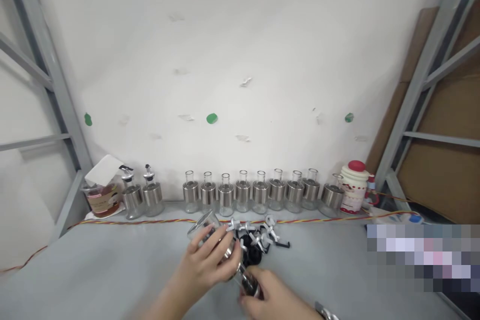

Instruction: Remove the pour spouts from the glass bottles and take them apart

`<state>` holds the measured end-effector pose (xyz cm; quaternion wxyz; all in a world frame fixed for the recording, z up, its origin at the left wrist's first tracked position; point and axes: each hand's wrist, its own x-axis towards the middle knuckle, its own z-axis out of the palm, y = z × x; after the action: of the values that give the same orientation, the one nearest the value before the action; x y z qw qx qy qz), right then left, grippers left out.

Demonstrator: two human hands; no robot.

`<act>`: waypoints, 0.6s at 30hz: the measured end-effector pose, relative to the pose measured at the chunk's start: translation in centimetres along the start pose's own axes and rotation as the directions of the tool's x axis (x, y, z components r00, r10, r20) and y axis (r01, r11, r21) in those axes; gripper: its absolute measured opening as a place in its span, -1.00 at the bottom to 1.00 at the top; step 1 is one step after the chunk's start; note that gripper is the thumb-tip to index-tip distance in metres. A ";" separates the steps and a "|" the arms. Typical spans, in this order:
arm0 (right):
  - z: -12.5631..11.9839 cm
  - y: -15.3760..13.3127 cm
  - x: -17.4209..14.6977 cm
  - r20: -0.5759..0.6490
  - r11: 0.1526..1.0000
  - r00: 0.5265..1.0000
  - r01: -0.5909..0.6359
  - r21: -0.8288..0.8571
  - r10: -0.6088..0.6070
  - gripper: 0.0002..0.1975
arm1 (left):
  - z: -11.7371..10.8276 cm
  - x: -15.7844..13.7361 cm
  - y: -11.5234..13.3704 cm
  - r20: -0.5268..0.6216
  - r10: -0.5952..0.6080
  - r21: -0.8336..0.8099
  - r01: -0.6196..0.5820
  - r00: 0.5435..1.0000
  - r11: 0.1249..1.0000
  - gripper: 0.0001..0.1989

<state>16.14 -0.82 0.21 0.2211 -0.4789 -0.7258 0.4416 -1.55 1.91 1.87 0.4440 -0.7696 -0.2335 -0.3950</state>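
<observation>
My left hand (pixel 208 260) is wrapped round a glass bottle (pixel 204 222) with a metal band. The bottle lies tilted, its base up to the left and its neck down to the right. At the neck, my right hand (pixel 275 292) grips a black and silver pour spout (pixel 249 282). The spout meets the bottle's mouth; how deep it sits I cannot tell. Just beyond the hands lies a loose pile of pour spout parts (pixel 258 241), some silver-grey and some black.
Several open-necked bottles (pixel 243 191) line the back wall. Two bottles with spouts (pixel 152 197) stand left, beside a cup of dark liquid (pixel 102 202). A red-lidded container (pixel 353 190) is at the right. A twisted red-yellow wire (pixel 165 221) crosses the grey table (pixel 112 265).
</observation>
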 end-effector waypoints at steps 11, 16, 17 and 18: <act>-0.4 0.0 0.4 -0.202 0.619 0.863 0.152 -0.771 -0.464 -0.62 | 0.7 0.0 -0.4 0.294 -0.302 -0.103 0.344 0.907 0.933 -0.70; -1.2 0.1 -0.2 -0.273 0.778 0.929 0.024 -0.628 -0.249 -0.74 | 0.5 -1.6 -3.4 0.205 -0.308 0.012 0.312 0.929 0.950 -0.75; -1.4 0.0 -0.4 -0.278 0.799 0.933 0.017 -0.601 -0.229 -0.73 | 0.5 -2.1 -4.3 0.178 -0.391 0.020 0.394 0.903 0.919 -0.74; -1.6 -0.1 -0.5 -0.280 0.808 0.933 0.020 -0.588 -0.227 -0.71 | 0.6 -2.7 -5.2 0.140 -0.508 0.021 0.511 0.850 0.859 -0.75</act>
<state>17.47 -0.56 1.20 0.2151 -0.5423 -0.8063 0.0972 -6.62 4.97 2.10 0.2993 -0.7098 -0.4562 -0.4455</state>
